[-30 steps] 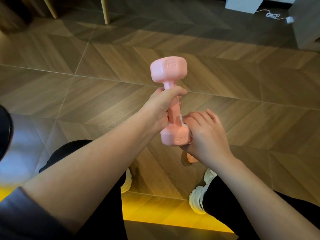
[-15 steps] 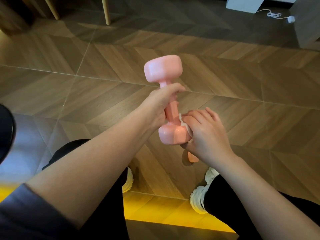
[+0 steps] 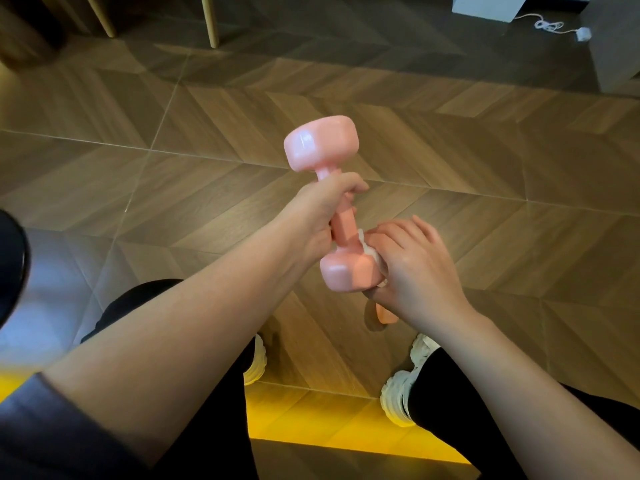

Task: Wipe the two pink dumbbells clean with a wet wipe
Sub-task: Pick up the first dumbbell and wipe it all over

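Closest in, a dark sleeve (image 3: 52,431) is pushed up the left forearm, and black trousers (image 3: 207,427) show below both arms. There's a glowing yellow strip (image 3: 311,420) on the floor between the legs, and just past it a pair of chunky white shoes (image 3: 398,393). A bit further out between the shoes, the second pink dumbbell (image 3: 386,315) sits on the floor. It's mostly hidden under the right wrist, so only a bit of pink shows.

Above that, both hands are up in the air with the pink dumbbell (image 3: 344,226). It's roughly upright, with the top leaning a little to the left. The left hand (image 3: 318,216) has its grip clenched round the handle, just under the upper head. The right hand (image 3: 412,268) has its grip closed on a white wet wipe (image 3: 369,249), fingers curled over and thumb underneath, holding it against the right side of the lower head. Only a crumpled edge of the wipe peeks out.

Further out it's all chevron wood floor (image 3: 485,202). At the far edge there are light wooden furniture legs (image 3: 212,22) on the left, and on the right a white cable (image 3: 549,26) with a plug, next to a pale box (image 3: 488,5).
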`<state>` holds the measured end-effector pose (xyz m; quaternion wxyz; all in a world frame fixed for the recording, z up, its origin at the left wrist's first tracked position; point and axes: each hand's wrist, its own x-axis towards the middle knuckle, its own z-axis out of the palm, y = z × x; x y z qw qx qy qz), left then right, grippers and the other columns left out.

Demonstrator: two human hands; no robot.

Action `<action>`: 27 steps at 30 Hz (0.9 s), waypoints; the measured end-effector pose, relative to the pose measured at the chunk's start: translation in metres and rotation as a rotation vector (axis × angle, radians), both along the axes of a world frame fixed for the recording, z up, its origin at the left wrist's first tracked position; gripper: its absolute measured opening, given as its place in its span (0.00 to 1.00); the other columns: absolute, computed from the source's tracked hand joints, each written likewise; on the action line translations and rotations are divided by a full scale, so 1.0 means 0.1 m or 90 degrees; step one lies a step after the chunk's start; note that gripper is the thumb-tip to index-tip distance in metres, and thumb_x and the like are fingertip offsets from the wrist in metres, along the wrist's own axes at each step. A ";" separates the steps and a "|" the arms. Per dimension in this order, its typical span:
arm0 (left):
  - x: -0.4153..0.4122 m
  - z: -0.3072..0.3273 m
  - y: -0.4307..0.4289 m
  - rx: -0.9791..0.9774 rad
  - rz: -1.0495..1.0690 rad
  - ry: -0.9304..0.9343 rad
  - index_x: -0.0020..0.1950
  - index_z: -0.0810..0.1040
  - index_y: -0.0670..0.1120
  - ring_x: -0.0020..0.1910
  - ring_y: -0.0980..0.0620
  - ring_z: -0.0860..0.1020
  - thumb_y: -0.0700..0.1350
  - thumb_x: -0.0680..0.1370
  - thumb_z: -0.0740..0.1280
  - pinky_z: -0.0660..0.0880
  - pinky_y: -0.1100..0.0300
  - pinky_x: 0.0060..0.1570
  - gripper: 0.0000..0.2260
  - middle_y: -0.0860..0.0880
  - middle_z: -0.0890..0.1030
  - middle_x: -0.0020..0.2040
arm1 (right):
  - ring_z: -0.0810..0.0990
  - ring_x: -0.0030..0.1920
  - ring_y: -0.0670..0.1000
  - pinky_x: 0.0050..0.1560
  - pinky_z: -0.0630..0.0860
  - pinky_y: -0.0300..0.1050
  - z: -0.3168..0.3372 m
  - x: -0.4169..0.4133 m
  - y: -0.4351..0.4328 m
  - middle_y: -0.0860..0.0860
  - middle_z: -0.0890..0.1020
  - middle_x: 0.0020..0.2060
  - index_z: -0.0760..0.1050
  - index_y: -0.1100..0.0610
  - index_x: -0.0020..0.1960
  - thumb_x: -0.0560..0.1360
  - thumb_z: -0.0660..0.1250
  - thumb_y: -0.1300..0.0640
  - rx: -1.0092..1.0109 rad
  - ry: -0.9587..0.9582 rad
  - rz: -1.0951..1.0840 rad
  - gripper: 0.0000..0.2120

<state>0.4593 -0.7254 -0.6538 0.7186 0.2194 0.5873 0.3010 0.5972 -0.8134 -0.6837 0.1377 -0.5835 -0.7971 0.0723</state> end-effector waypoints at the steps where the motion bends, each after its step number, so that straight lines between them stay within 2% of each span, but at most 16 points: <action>1: 0.00 -0.01 0.00 -0.007 0.002 0.001 0.45 0.72 0.46 0.37 0.52 0.73 0.39 0.75 0.70 0.70 0.58 0.37 0.08 0.49 0.72 0.38 | 0.81 0.57 0.58 0.64 0.70 0.60 0.00 0.00 0.00 0.53 0.84 0.50 0.81 0.59 0.52 0.55 0.82 0.56 0.002 0.001 0.001 0.27; 5: -0.03 0.00 0.04 0.015 -0.007 -0.005 0.40 0.72 0.46 0.29 0.53 0.71 0.38 0.74 0.69 0.69 0.60 0.33 0.08 0.49 0.72 0.32 | 0.81 0.58 0.58 0.64 0.70 0.59 0.01 -0.06 0.00 0.53 0.83 0.50 0.81 0.59 0.52 0.55 0.82 0.54 0.004 0.031 0.012 0.27; 9: -0.05 0.03 0.05 0.025 -0.013 -0.048 0.35 0.68 0.49 0.21 0.55 0.65 0.39 0.75 0.67 0.63 0.60 0.30 0.12 0.53 0.67 0.24 | 0.81 0.58 0.58 0.63 0.71 0.61 0.04 -0.10 0.00 0.52 0.84 0.50 0.81 0.59 0.51 0.58 0.81 0.52 0.010 0.062 0.021 0.25; 19: -0.06 0.08 0.06 0.013 -0.032 -0.074 0.35 0.66 0.49 0.20 0.55 0.63 0.43 0.76 0.66 0.64 0.62 0.28 0.13 0.54 0.65 0.23 | 0.82 0.55 0.57 0.64 0.71 0.61 0.19 -0.13 -0.06 0.53 0.84 0.46 0.80 0.60 0.48 0.63 0.81 0.51 0.081 0.079 0.001 0.19; 23: -0.06 0.10 0.07 0.026 -0.040 -0.074 0.35 0.66 0.50 0.20 0.55 0.63 0.43 0.76 0.66 0.64 0.62 0.29 0.13 0.54 0.65 0.23 | 0.82 0.49 0.58 0.64 0.72 0.59 0.18 -0.18 -0.10 0.54 0.82 0.42 0.78 0.61 0.44 0.65 0.80 0.59 0.121 0.104 -0.050 0.13; 25: -0.07 0.11 0.08 0.036 -0.036 -0.072 0.35 0.66 0.50 0.20 0.55 0.63 0.43 0.76 0.65 0.65 0.62 0.29 0.13 0.54 0.65 0.23 | 0.81 0.48 0.58 0.63 0.72 0.57 0.18 -0.18 -0.10 0.54 0.81 0.42 0.77 0.62 0.44 0.65 0.80 0.59 0.093 0.108 -0.083 0.14; 27: -0.09 0.12 0.09 0.040 -0.022 -0.074 0.35 0.65 0.50 0.20 0.55 0.63 0.43 0.76 0.65 0.65 0.62 0.29 0.13 0.54 0.65 0.23 | 0.79 0.48 0.56 0.58 0.70 0.49 0.19 -0.16 -0.08 0.52 0.80 0.42 0.77 0.61 0.46 0.65 0.81 0.52 0.003 0.105 -0.112 0.19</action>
